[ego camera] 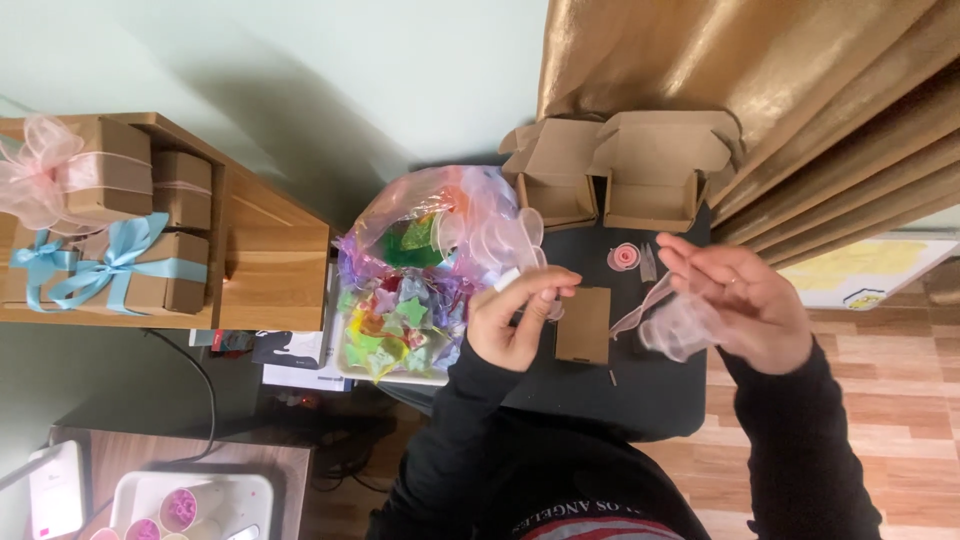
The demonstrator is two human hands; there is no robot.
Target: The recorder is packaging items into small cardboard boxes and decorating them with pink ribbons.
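You are pinching the sheer pink ribbon (672, 318) in both hands above the dark desk (640, 400): your left hand (515, 315) is gripping one end, your right hand (745, 300) is loosely holding its loops. A flat cardboard box (583, 325) is lying between them.

Long black sleeves (800, 440) are worn down to both wrists; a ring is seen on the right hand (735, 300).
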